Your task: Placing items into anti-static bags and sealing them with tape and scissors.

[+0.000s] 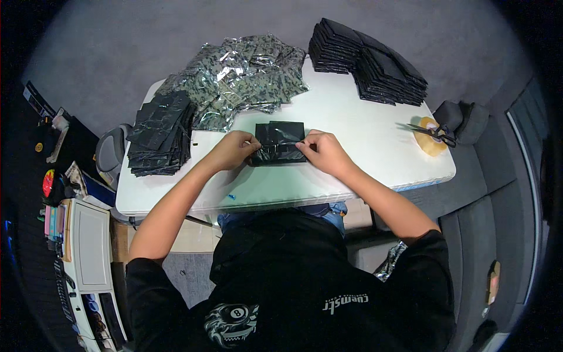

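Observation:
A black plastic packet [280, 143], roughly square with a strip or fold across its middle, lies on the white table in front of me. My left hand [237, 151] pinches its left edge between thumb and fingers. At its right edge, my right hand [321, 152] grips the packet the same way, at the height of the strip. Left of my left hand is a pile of flat black packets [160, 132]. Beyond the packet, camouflage-patterned items in clear plastic [246, 79] lie heaped.
Stacks of black folded packets [369, 61] stand at the table's far right. Scissors [433, 133] rest on a roll of yellowish tape [429, 145] near the right edge. A small blue scrap [232, 196] lies by the near edge of the white table [387, 154]. A grey sofa [473, 211] is at the right.

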`<state>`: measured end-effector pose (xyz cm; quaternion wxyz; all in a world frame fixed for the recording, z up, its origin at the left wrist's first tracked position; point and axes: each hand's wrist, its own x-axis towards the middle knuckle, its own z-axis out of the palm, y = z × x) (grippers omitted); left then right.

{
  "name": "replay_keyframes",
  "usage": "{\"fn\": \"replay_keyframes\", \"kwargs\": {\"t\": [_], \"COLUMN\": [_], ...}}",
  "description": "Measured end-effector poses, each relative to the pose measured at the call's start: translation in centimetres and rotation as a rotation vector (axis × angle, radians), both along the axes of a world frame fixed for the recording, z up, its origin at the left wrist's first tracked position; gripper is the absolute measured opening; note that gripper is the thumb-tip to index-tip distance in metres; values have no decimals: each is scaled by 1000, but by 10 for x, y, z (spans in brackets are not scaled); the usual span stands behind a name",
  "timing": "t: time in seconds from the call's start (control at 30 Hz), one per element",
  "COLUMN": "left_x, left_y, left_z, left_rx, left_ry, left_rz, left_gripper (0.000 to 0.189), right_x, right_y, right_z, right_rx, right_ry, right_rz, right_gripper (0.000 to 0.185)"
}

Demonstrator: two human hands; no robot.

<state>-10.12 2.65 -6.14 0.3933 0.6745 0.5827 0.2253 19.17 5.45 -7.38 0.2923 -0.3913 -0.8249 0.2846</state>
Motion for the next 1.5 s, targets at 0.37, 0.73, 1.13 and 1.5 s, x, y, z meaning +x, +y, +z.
{"fn": "replay_keyframes", "kwargs": {"t": [0.37, 0.73, 1.13, 1.5], "left_x": [8, 10, -6, -8], "left_y": [6, 6, 23, 24], "left_z": [8, -4, 1, 7], "left_rx": [-29, 182, 41, 41], "left_ry": [57, 362, 235, 319], "left_rz": [47, 61, 66, 40], "left_gripper": [23, 30, 39, 39], "right_x": [-1, -7, -18, -29], "right_y": [-2, 2, -5, -40], "right_z": [-3, 2, 16, 14], "right_rx": [255, 278, 575, 522], "right_ry": [-331, -587, -265, -528], "right_rz": [-83, -100, 156, 142], "right_gripper": [27, 33, 24, 44]}}
